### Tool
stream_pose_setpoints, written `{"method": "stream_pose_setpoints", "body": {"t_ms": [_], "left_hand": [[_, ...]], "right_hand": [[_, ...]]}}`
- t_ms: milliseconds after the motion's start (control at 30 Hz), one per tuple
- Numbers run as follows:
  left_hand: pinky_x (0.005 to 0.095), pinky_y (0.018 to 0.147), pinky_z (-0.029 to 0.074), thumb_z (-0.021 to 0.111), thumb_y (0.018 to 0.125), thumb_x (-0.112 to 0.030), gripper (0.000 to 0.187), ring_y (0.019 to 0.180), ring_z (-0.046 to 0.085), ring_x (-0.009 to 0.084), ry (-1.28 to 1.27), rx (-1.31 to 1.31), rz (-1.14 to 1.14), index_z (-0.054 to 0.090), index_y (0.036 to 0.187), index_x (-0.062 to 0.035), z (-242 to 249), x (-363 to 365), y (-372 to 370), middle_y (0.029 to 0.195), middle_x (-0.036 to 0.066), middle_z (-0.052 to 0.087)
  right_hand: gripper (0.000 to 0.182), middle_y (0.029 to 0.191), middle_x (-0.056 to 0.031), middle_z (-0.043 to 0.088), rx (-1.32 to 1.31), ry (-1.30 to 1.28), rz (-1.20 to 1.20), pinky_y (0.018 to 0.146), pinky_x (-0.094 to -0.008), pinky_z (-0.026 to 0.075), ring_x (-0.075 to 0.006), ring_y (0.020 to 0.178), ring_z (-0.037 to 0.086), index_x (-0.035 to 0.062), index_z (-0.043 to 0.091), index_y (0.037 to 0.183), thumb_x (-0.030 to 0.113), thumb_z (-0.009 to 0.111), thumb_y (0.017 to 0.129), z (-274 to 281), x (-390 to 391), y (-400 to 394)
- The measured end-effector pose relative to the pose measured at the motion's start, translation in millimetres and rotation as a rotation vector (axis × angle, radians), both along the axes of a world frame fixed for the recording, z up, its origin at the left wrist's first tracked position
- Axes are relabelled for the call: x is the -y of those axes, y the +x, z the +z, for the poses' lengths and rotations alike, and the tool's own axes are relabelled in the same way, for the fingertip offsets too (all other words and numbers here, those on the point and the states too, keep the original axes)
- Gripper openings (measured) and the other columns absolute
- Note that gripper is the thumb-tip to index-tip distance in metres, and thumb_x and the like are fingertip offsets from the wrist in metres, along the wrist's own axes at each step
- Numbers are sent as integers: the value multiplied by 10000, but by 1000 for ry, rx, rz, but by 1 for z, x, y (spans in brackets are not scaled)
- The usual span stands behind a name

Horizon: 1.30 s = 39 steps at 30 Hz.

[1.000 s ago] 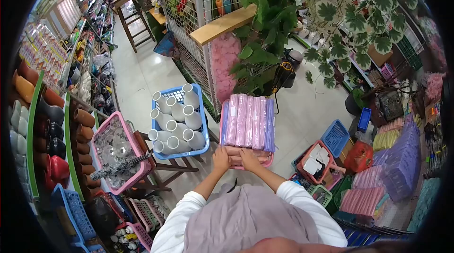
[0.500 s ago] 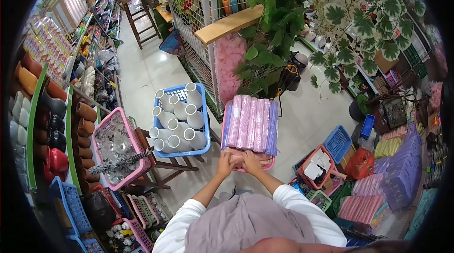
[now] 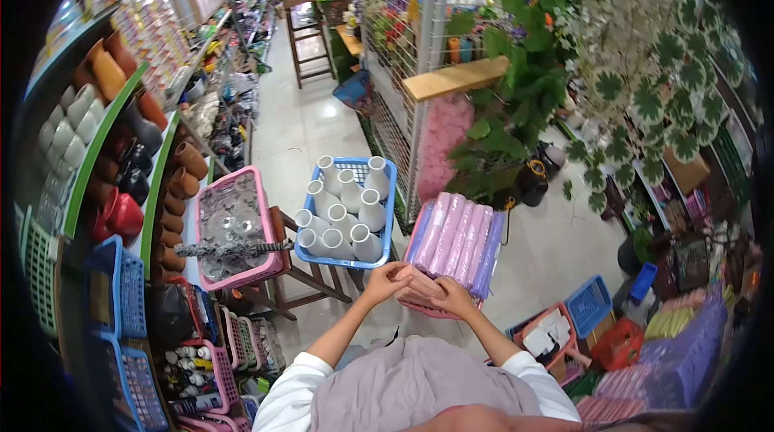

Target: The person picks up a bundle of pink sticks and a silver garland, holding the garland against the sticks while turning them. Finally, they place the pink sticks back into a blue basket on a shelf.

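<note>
1. Both hands are at the near rim of a pink basket (image 3: 427,307), which is loaded with pink and purple rolls (image 3: 455,240) lying side by side, long ends pointing away from the person.
2. Left hand (image 3: 385,280): fingers curled in, narrow, at the near left corner of the basket. Looks like it's pinching the rim or a roll end; can't tell which.
3. Right hand (image 3: 451,296): closed over the near edge, fingers wrapped. Exact grip is hidden under the hand.
4. The two hands are almost touching each other, so the whole load sits beyond them and slightly to the right.
5. Risk: both grips are bunched at one end, so the far end of the basket could dip and the rolls slide out away from the hands.
6. Risk: the rolls are smooth and loose, stacked above the rim, so any tilt could roll them off sideways.
7. Risk: a blue basket (image 3: 385,214) of white vases (image 3: 345,218) sits just left of and beyond the left hand on a wooden stool (image 3: 318,287). A swing to the left could knock it.
8. Further left of the left hand is a pink crate (image 3: 211,210) of glassware, with a duster (image 3: 230,250) lying across it.
9. Right of and below the right hand, small baskets (image 3: 592,303) crowd the floor (image 3: 556,246), a trip hazard underfoot.
</note>
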<state>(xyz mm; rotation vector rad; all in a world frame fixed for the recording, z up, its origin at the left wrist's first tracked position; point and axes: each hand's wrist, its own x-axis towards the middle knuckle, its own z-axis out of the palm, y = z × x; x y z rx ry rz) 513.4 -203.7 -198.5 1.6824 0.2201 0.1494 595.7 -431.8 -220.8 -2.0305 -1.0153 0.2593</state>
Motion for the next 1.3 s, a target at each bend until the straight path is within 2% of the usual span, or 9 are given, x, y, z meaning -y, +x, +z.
{"method": "stream_pose_setpoints", "body": {"t_ms": [167,567,700,767,967,1067,1167,1200,1300], "left_hand": [[234,770,490,699,775,-67,365,857,599,87,-220,75,144,612,1115,31,38,-42,-26,981,61,659],[235,813,492,693,768,13,473,954,585,104,-174,259,689,542,1215,23,103,-161,-174,1101,82,608],[348,959,410,623,887,-277,563,1155,496,162,-596,570,798,387,1355,-70,83,-162,-231,1241,39,522],[374,980,386,390,912,-586,667,1186,477,215,-592,439,768,324,1381,-116,58,-156,-249,1283,71,491],[366,818,490,277,908,-649,702,912,605,221,-825,426,834,420,1302,-85,76,-157,-278,1084,112,588],[302,623,515,265,912,-648,692,665,605,179,-777,328,932,477,1147,-33,72,-182,-295,789,76,571],[295,611,503,258,910,-654,715,637,587,172,-813,314,905,470,1155,-16,76,-208,-323,777,70,567],[295,611,503,258,910,-654,715,637,587,172,-804,317,907,470,1155,-16,77,-216,-332,777,70,567],[271,594,494,276,900,-666,730,617,591,152,-787,318,973,475,1172,-19,75,-235,-358,758,58,585]], "right_hand": [[340,817,-126,589,-3,11,98,642,-338,476,-256,716,598,16,627,922,240,735,690,63,-50,-4],[241,678,-129,561,-101,220,600,549,-339,449,-234,576,562,6,625,795,193,699,661,114,-249,-73],[261,744,-93,627,-276,208,781,595,-277,478,-137,650,595,-15,640,854,173,717,692,132,-312,-127],[310,785,-59,633,-619,156,812,643,-258,491,-108,725,599,-40,625,944,164,734,739,138,-344,-157],[391,940,-52,636,-820,93,851,761,-244,480,-96,869,595,-38,582,1070,225,718,815,148,-421,-225],[305,918,-35,629,-743,-64,876,732,-253,472,-91,825,575,-14,600,1052,243,627,890,138,-453,-237],[311,914,-149,622,-295,80,672,763,-325,454,-212,841,578,-11,604,1028,277,537,930,101,-492,-219],[296,904,-164,620,-147,232,547,773,-357,458,-254,860,585,-5,593,1025,254,573,882,67,-501,-204],[376,1075,-174,556,241,-229,82,842,-489,438,-355,1041,526,34,528,1051,191,614,721,62,-491,-170]]}}
